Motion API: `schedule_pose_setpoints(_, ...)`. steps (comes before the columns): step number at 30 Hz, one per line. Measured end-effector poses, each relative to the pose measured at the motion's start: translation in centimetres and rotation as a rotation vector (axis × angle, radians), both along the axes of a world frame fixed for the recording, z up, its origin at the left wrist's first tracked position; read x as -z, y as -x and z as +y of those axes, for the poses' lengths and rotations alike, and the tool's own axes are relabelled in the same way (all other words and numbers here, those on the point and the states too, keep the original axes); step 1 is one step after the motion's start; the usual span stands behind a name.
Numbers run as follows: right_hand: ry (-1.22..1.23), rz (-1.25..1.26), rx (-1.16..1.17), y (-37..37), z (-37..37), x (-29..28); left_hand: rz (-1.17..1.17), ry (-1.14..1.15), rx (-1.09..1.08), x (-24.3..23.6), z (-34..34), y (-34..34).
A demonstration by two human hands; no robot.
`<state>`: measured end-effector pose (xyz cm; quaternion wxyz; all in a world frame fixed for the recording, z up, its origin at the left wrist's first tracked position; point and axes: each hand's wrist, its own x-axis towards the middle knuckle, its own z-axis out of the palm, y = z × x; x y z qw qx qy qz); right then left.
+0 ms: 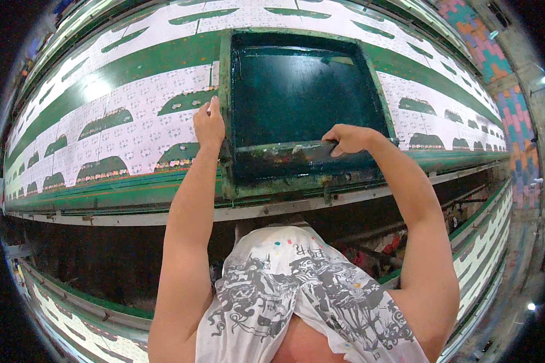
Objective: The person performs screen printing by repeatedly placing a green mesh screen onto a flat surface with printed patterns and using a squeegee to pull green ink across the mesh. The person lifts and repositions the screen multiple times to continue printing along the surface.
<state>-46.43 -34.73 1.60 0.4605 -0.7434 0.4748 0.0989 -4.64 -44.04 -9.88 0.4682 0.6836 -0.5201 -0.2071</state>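
A large screen-printing frame [225, 72] with worn green edges lies on the long green table. Dark, wet-looking ink [303, 91] covers its mesh. My left hand [209, 126] is closed at the frame's left rail. Across the near part of the mesh lies a long squeegee [278, 154], smeared with dark ink. My right hand [352, 139] grips it right of its middle, fingers over the top. The squeegee's lower edge is hard to make out against the ink. White patterned fabric pieces [181, 85] with green arched shapes lie either side of the frame.
A pale rail [133, 219] runs along the table's near edge, close to my body. Another table with similar fabric [481, 260] stands behind me on the right. A colourful tiled floor strip [524, 139] passes the table's right end.
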Motion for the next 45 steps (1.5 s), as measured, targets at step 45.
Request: schedule_pose_setpoints(45, 1.234, 0.110, 0.193, 1.2, -24.5, 6.8, -0.349, 0.000, -0.140, -1.7, 2.8, 0.7)
